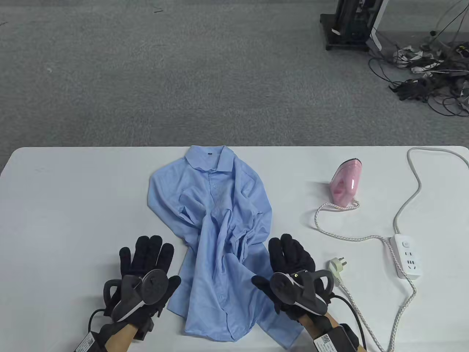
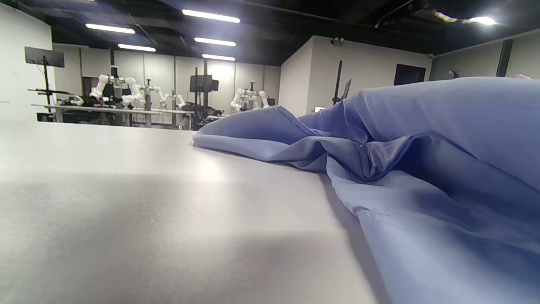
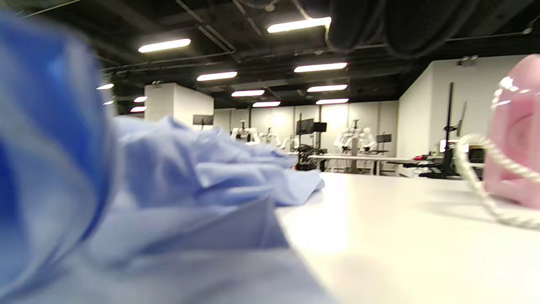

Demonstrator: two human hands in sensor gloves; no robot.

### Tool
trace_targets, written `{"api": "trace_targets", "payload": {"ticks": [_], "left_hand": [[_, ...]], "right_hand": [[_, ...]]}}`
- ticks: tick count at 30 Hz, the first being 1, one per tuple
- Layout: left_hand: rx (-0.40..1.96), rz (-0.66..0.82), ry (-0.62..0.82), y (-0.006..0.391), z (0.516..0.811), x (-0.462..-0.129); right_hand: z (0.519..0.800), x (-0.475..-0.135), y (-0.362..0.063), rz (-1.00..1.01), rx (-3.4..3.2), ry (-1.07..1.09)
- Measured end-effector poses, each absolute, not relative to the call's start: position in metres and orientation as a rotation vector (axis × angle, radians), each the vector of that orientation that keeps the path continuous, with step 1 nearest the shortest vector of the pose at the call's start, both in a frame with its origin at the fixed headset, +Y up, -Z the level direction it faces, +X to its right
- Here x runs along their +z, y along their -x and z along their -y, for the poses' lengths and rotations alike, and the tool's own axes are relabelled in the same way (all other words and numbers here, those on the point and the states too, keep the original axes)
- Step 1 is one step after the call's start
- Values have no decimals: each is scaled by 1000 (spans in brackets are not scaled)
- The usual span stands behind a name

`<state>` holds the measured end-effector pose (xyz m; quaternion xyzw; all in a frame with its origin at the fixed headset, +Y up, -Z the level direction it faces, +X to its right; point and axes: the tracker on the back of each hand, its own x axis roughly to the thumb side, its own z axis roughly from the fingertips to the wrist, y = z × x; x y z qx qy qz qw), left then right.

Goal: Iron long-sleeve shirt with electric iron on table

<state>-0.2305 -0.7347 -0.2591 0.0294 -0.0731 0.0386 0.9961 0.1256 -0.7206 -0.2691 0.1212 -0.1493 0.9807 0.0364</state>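
A crumpled light-blue long-sleeve shirt (image 1: pixel 220 234) lies in the middle of the white table (image 1: pixel 66 205), collar at the far edge. It fills the right of the left wrist view as the shirt (image 2: pixel 422 169) and the left of the right wrist view as the shirt (image 3: pixel 177 190). A pink electric iron (image 1: pixel 346 182) stands upright to the right; the iron (image 3: pixel 512 139) also shows at the right wrist view's edge. My left hand (image 1: pixel 146 262) lies flat on the table left of the shirt's hem. My right hand (image 1: pixel 289 256) lies flat at the hem's right edge, its thumb on the cloth.
The iron's braided cord (image 1: pixel 340 234) ends in an unplugged plug (image 1: pixel 338 264) beside my right hand. A white power strip (image 1: pixel 407 256) with its grey cable (image 1: pixel 416 183) lies at the table's right. Cables and a black stand (image 1: pixel 348 25) sit on the carpet beyond.
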Motion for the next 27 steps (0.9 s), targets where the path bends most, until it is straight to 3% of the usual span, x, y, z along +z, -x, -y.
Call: {"api": "trace_targets", "payload": {"ticks": [5, 10, 12, 15, 19, 27], "left_hand": [[71, 154, -44, 229, 736, -259], [86, 155, -57, 229, 734, -258], [91, 153, -49, 229, 735, -260], [89, 149, -32, 230, 738, -262], [93, 146, -23, 230, 739, -262], [77, 153, 5, 225, 744, -263]], "right_hand": [[702, -274, -154, 504, 3023, -179], [716, -279, -205, 122, 3226, 393], [731, -283, -225, -38, 3249, 507], [750, -288, -243, -311, 3277, 546], [770, -295, -248, -449, 3222, 484], [773, -311, -236, -397, 3302, 350]]}}
